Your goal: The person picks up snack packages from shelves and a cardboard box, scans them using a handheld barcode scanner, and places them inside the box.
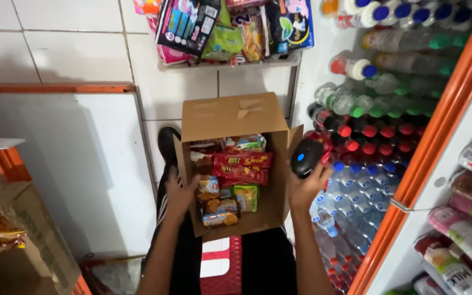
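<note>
Head view: you're mid-stock-check with a box [230, 117] of snacks on your lap.

Your left hand [180, 194] is spread against the box's left wall, fingers curling over the edge right beside a snack pack [210, 187]. Your right hand [306, 188] is wrapped around a black scanner [306, 157], blue light showing, at the box's right flap. Looks like the scanning step; the next move probably needs a pack lifted clear and turned to the scanner. Box is open and packed with bright wrappers, a red pack [242, 166] on top.
</note>
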